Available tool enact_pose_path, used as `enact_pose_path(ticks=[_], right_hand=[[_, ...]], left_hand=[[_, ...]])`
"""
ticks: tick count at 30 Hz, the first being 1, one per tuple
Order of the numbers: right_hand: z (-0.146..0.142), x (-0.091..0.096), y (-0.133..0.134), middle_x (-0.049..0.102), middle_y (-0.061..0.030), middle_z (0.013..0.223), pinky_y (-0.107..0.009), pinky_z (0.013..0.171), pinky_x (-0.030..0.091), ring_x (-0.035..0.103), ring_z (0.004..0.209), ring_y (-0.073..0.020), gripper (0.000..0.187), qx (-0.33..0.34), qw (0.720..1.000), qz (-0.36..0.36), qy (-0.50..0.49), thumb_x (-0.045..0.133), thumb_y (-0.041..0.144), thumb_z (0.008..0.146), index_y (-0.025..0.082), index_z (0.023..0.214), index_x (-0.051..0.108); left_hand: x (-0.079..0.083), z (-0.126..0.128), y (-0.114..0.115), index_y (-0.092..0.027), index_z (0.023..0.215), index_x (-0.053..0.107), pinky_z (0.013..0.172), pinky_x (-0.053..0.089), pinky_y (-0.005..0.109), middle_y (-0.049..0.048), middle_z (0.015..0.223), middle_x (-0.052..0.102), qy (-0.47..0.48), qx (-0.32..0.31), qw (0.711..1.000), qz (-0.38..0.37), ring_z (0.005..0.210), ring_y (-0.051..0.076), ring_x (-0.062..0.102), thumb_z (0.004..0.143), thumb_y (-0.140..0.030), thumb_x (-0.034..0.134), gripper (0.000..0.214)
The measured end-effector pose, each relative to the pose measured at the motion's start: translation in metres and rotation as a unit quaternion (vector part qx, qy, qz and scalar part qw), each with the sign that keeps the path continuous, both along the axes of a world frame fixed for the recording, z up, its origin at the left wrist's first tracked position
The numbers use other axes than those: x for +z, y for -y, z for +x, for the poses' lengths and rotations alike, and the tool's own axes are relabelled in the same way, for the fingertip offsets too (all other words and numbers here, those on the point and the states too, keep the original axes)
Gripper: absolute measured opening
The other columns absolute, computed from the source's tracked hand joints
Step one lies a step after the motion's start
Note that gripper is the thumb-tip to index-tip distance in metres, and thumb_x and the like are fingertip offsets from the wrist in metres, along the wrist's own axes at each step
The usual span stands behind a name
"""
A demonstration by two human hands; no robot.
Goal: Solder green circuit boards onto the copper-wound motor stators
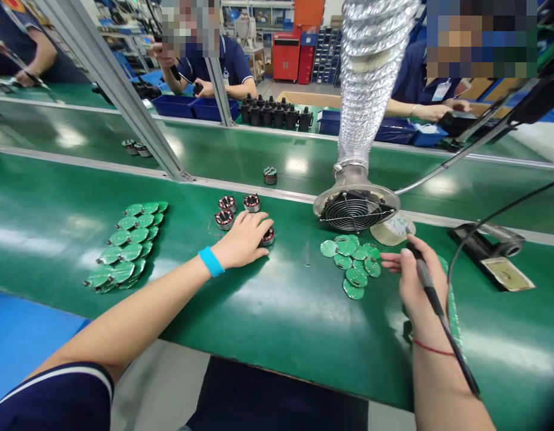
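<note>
The left hand (243, 242) lies left of the extractor hood (356, 206), fingers spread over a copper-wound coil (268, 237); whether they grip it or only rest there, I cannot tell. The right hand (411, 286), right of the hood and nearer the person, is closed around a soldering iron (424, 276). The iron's long axis slants, its front end pointing away from the person and leftward, toward a round pale pad (391, 231) at the hood's right front.

The covered coil lies well to the left of the iron. Between them, just in front of the hood, loose round circuit boards (356, 276) are spread on the table (277, 323), with the right hand the nearer to them.

Three more coils (252, 202) sit left of the hood, by the left hand's fingers and wrist. Farther left, overlapping boards stand in rows (130, 251). Right of the hood is an iron stand (487, 245); above it, a silver duct (375, 72) blocks part of the view beyond.
</note>
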State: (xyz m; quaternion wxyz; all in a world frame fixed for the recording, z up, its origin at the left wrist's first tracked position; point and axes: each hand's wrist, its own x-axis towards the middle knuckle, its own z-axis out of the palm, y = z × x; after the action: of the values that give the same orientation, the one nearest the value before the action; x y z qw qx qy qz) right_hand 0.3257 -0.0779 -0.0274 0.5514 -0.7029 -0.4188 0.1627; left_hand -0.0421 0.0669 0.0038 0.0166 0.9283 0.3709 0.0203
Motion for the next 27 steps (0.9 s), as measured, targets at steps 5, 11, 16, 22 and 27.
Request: enact_pose_path(ticks=[5,11,16,22,27], right_hand=[[-0.037,-0.002,0.041,0.081,-0.0089,0.094,-0.047,0.079,0.065,0.08,0.082,-0.0279,0.048,0.043,0.995,-0.061,0.063,0.057,0.066,0.1,0.025,0.125,0.062],[-0.063,-0.02,0.065,0.077,-0.0128,0.111,-0.054,0.094,0.061,0.076,0.104,-0.0327,0.045,0.034,0.979,-0.141,0.146,0.063,0.058,0.094,0.026,0.124,0.055],[-0.073,-0.023,0.058,0.071,-0.0157,0.114,-0.056,0.095,0.058,0.07,0.107,-0.0361,0.067,-0.038,0.967,-0.152,0.202,0.072,0.067,0.085,0.022,0.13,0.052],[-0.068,-0.015,0.031,0.071,-0.0197,0.117,-0.059,0.094,0.057,0.07,0.108,-0.0408,0.068,-0.038,0.951,-0.224,0.208,0.076,0.051,0.082,0.018,0.135,0.049],[-0.067,-0.016,0.036,0.068,-0.0149,0.114,-0.059,0.095,0.057,0.07,0.105,-0.0366,0.069,-0.024,0.977,-0.173,0.119,0.077,0.05,0.079,0.021,0.134,0.047]], left_hand=[[0.006,-0.002,0.013,-0.014,0.133,0.064,0.117,0.038,0.056,0.0146,0.123,0.071,-0.037,-0.014,0.999,0.022,0.117,0.033,0.065,0.097,-0.016,0.066,0.036],[0.003,0.027,0.054,-0.014,0.119,0.067,0.099,0.046,0.047,0.0121,0.107,0.072,0.041,-0.07,0.996,-0.031,0.104,0.032,0.067,0.1,-0.043,0.072,0.035],[-0.001,0.041,0.067,-0.014,0.127,0.062,0.096,0.051,0.042,0.0117,0.114,0.073,0.133,-0.069,0.979,-0.141,0.108,0.029,0.07,0.101,-0.042,0.07,0.039],[-0.013,0.035,0.052,-0.016,0.149,0.052,0.115,0.049,0.048,0.0158,0.144,0.066,0.157,-0.164,0.947,-0.227,0.132,0.031,0.061,0.096,-0.016,0.059,0.054],[-0.022,0.037,0.075,-0.017,0.145,0.052,0.112,0.054,0.048,0.0144,0.136,0.066,0.205,-0.08,0.936,-0.274,0.126,0.03,0.064,0.094,-0.018,0.06,0.052]])
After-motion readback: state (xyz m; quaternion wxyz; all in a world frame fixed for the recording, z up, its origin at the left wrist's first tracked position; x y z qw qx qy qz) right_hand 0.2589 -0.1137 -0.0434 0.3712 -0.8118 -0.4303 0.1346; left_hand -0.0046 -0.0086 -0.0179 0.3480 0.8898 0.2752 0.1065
